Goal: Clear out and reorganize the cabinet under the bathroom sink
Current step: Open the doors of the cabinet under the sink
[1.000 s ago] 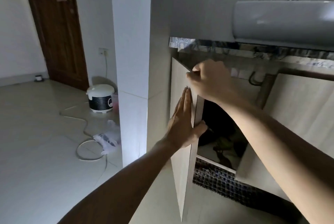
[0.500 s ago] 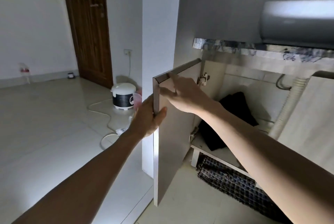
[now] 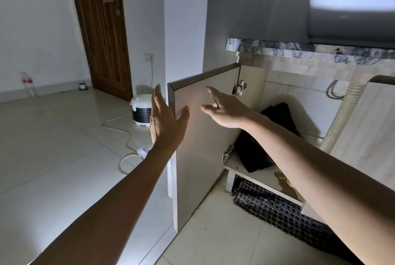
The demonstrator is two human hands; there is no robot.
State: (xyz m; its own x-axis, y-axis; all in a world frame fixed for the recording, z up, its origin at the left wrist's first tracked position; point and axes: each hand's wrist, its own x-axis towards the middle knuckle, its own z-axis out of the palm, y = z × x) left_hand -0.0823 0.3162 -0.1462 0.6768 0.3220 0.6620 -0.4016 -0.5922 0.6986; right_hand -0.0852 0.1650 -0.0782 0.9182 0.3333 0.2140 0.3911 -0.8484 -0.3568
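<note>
Both hands, left hand [image 3: 165, 118] and right hand [image 3: 224, 108], are released flat beside the open cabinet door [image 3: 205, 143]; swing it fully wide, then reach the black cloth [image 3: 260, 143] behind it.

The left cabinet door [image 3: 205, 136] stands swung out, hinged at its right edge. Behind it, a bag [image 3: 267, 136] sits on the cabinet shelf [image 3: 263, 176], with a drain hose [image 3: 339, 115] to its right. A rice cooker [image 3: 141, 109] sits on the floor [image 3: 53, 147], left of the door.

Left cabinet door [image 3: 205, 136] swung wide open; left hand [image 3: 165, 122] flat-fingered at its outer edge, right hand [image 3: 226, 110] spread just before the inner face. Inside, black cloth [image 3: 267, 136] on the shelf [image 3: 263, 176]; corrugated drain hose [image 3: 339, 119] behind.
</note>
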